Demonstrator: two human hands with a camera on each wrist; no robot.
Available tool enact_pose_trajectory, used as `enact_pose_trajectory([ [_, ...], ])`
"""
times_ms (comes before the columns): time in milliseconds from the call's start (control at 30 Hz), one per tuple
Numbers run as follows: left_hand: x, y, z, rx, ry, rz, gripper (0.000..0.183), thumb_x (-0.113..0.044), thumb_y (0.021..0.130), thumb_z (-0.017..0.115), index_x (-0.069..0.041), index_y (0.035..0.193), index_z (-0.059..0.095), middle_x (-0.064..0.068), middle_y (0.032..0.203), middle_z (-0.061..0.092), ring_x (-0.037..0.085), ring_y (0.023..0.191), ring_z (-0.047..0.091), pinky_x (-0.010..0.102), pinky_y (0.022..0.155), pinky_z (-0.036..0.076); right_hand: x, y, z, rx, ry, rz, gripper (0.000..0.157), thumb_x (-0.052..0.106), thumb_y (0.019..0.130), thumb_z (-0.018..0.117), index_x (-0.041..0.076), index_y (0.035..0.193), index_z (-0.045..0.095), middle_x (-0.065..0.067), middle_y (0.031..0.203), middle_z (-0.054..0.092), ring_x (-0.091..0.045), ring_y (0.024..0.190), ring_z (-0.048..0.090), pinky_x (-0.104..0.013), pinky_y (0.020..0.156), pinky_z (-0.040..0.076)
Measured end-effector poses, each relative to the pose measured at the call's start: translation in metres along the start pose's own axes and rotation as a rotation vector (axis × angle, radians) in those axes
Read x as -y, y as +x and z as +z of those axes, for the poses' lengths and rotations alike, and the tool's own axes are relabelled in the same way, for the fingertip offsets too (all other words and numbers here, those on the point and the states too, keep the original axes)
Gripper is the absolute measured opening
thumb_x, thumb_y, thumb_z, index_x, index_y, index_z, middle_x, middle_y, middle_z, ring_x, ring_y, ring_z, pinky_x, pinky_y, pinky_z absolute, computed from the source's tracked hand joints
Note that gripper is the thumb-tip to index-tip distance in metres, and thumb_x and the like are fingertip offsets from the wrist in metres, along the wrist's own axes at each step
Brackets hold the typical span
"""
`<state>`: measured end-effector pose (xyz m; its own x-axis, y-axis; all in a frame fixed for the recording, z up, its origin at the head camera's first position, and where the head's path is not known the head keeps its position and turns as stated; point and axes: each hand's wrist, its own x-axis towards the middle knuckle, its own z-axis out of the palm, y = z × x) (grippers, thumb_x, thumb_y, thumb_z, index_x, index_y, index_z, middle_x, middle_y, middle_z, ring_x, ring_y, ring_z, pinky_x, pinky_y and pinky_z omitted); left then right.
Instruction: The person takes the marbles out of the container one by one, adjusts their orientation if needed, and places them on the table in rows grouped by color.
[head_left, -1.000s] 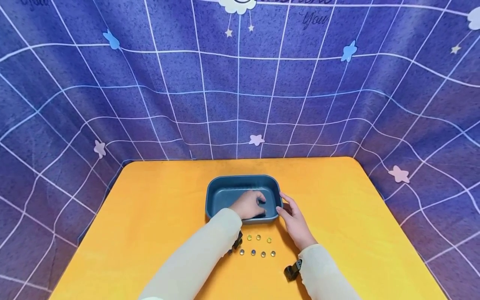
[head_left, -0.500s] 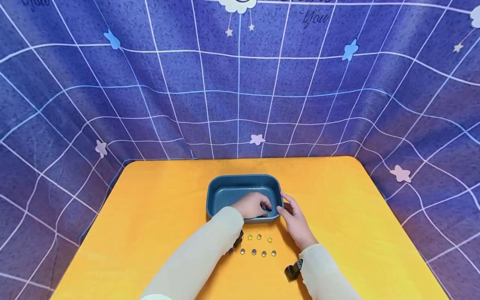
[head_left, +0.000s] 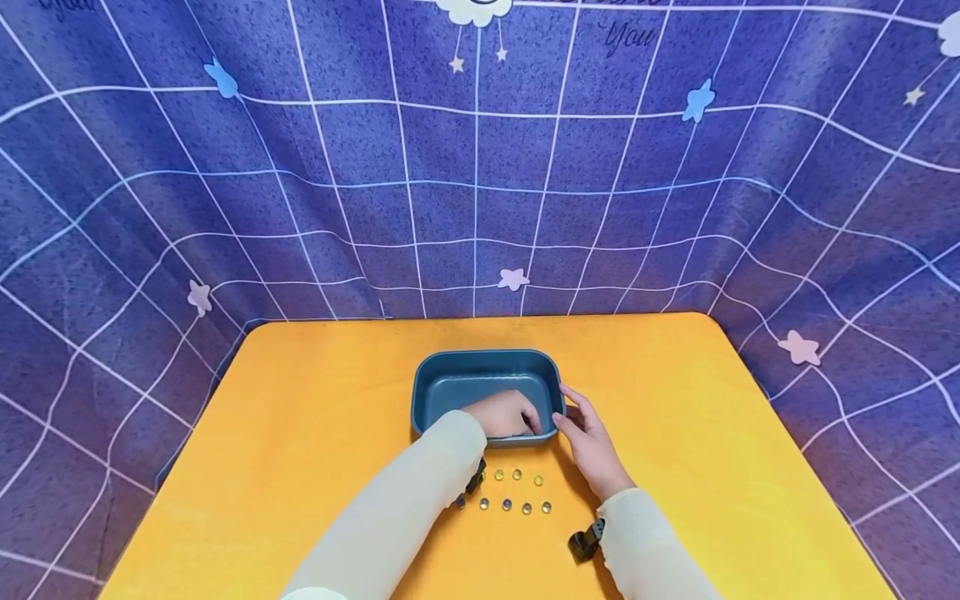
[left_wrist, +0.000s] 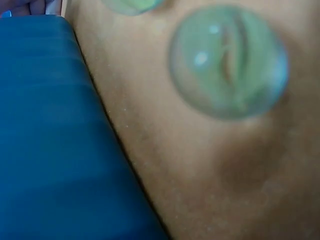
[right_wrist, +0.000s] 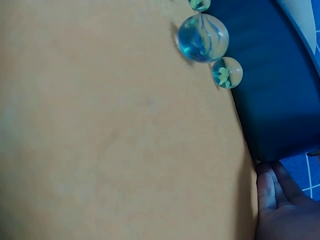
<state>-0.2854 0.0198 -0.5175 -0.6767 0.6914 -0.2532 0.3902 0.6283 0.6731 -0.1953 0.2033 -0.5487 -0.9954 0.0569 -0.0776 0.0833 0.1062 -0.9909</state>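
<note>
A dark blue rectangular box (head_left: pixel 450 365) with rounded corners stands on the table. My left hand (head_left: pixel 506 413) reaches over its near wall, fingers curled down toward the floor at the right end. The fingertips are hidden, so whether they hold anything does not show. With thumb and fingers, my right hand (head_left: pixel 596 454) holds the box at its right wall. The right wrist view shows fingers (right_wrist: pixel 267 190) against the box's end. Glass marbles (head_left: pixel 517 475) lie in two rows in front of the box. A greenish marble (left_wrist: pixel 230 62) looms large in the left wrist view.
A yellow cloth covers the table (head_left: pixel 315 400). Behind it and at both sides hangs a blue-purple grid-patterned curtain (head_left: pixel 442 217). A blue-swirled marble (right_wrist: pixel 202 37) lies close to the box's outer wall in the right wrist view.
Inside the box, my left hand's fingers have drawn together and turned downward; a second ago thumb and fingers stood apart. My right hand, the box and the visible marbles have stayed put.
</note>
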Motion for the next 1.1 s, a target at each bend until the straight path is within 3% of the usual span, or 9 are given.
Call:
enact_pose_trajectory([
  [133,-0.0003,-0.0005,-0.0006,0.009,0.011,-0.003,0.012,-0.017,0.09,0.076,-0.027,0.086,0.081,-0.017,0.08,0.072,0.004,0.077,0.066,0.022,0.074,0.053,0.0009,0.0001,0.0004,0.006,0.004,0.007,0.052,0.024,0.106,0.061,0.029,0.155,0.044,-0.017,0.142,0.054,-0.031,0.13,0.05,-0.051,0.111,0.034],
  [333,0.0031,0.0017,0.0013,-0.029,0.05,0.032,0.018,-0.013,0.094,0.069,-0.026,0.087,0.079,-0.017,0.084,0.07,0.004,0.078,0.062,0.022,0.076,0.051,0.0003,0.0,-0.0001,0.006,0.007,0.012,0.052,0.025,0.106,0.061,0.03,0.155,0.044,-0.016,0.141,0.054,-0.031,0.131,0.049,-0.05,0.112,0.034],
  [700,0.0017,0.0026,0.0036,-0.142,0.042,0.004,0.01,-0.021,0.091,0.076,-0.024,0.082,0.073,-0.013,0.077,0.067,0.005,0.073,0.061,0.023,0.073,0.05,0.0046,-0.0006,0.0003,0.018,0.014,0.023,0.054,0.026,0.106,0.061,0.029,0.156,0.042,-0.016,0.146,0.05,-0.032,0.135,0.046,-0.05,0.115,0.032],
  [1100,0.0003,-0.0059,-0.0023,-0.223,0.004,0.009,0.005,-0.015,0.091,0.073,-0.017,0.096,0.071,-0.011,0.084,0.066,0.007,0.079,0.061,0.026,0.078,0.052,0.0017,0.0001,-0.0002,0.022,0.001,0.012,0.054,0.027,0.106,0.06,0.027,0.157,0.042,-0.017,0.145,0.053,-0.031,0.132,0.048,-0.05,0.113,0.034],
])
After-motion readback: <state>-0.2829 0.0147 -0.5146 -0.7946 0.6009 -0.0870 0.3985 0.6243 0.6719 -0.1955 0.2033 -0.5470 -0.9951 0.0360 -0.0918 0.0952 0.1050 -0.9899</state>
